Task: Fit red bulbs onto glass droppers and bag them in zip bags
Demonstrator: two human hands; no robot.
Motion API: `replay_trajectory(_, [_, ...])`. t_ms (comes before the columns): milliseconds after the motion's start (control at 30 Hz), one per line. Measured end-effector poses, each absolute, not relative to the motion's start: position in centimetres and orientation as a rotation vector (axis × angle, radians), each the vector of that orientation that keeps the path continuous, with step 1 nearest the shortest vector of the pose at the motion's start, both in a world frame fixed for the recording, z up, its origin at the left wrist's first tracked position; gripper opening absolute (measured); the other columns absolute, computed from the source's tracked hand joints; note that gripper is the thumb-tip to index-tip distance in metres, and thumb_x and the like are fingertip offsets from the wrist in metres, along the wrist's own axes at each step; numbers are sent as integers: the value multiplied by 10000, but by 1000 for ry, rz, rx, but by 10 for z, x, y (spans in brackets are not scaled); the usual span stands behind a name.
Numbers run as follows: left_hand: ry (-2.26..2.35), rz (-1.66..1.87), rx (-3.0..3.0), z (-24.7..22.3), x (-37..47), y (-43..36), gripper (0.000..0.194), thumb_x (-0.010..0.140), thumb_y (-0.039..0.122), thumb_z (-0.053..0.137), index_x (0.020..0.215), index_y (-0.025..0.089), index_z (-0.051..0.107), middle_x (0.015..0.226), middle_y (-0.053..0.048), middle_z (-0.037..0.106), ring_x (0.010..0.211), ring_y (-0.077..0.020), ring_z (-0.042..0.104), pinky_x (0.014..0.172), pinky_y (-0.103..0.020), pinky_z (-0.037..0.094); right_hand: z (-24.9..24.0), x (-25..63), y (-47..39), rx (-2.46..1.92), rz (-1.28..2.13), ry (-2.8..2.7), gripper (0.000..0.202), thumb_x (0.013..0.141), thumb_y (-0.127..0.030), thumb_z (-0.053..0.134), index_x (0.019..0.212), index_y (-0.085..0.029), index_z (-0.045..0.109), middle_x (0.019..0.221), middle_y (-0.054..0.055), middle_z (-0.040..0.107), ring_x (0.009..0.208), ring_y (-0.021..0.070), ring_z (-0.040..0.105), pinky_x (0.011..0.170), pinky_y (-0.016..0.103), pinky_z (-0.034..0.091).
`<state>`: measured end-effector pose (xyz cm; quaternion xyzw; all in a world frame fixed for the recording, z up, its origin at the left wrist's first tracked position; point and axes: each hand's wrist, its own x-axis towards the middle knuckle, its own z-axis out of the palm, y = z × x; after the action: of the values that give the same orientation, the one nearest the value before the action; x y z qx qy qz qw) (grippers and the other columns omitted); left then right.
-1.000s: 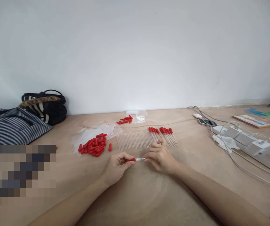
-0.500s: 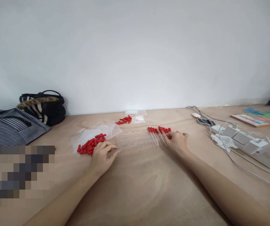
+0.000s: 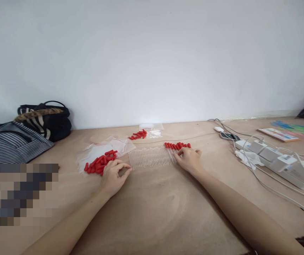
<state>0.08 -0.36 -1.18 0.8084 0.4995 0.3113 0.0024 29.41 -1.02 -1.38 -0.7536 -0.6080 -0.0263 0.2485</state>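
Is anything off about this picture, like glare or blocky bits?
Head view: a bright glow low on the plain white wall; head view again: coarse pixel blocks at lower left, and thin clear tubes looking faint against the brown wood-grained tabletop.

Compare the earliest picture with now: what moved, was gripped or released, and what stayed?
The left hand let go of the shared dropper and moved left to the red bulb pile. The right hand moved right and forward to the red-topped droppers, whose tops now sit closer together. Whether either hand grips anything is unclear. The bare tubes and power strip stayed put.
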Motion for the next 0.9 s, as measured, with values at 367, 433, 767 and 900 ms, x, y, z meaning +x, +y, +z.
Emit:
replay_trajectory(367, [1601, 960, 2532, -11, 1, -4, 129, 743, 295, 560, 695, 219, 653, 788, -27, 619, 811, -214, 536, 748, -360, 373, -12, 279, -6, -2176, -52, -1703, 319, 766, -391, 438, 596, -185, 613, 641, 54, 637, 733, 200, 552, 787, 382, 238])
replay_trajectory(433, [1601, 966, 2532, -11, 1, -4, 129, 741, 295, 561, 691, 221, 653, 782, -26, 619, 814, -215, 536, 753, -364, 371, -10, 282, -8, -2188, -44, -1701, 341, 772, -401, 426, 583, -183, 609, 620, 51, 631, 707, 197, 552, 785, 384, 242])
replay_trajectory(767, [1629, 972, 2539, -11, 2, -6, 105, 733, 287, 577, 686, 233, 656, 796, -22, 619, 808, -219, 529, 730, -361, 369, -10, 293, -10, -2243, -72, -1728, 355, 781, -403, 398, 634, -177, 629, 652, 60, 633, 679, 196, 556, 791, 386, 242])
replay_trajectory(900, [1593, 991, 2559, -11, 1, -5, 103, 733, 281, 575, 687, 233, 653, 794, -21, 613, 803, -212, 528, 733, -351, 379, -9, 290, -10, -2275, -68, -1744, 373, 799, -374, 374, 629, -167, 633, 669, 78, 642, 691, 199, 564, 794, 387, 234])
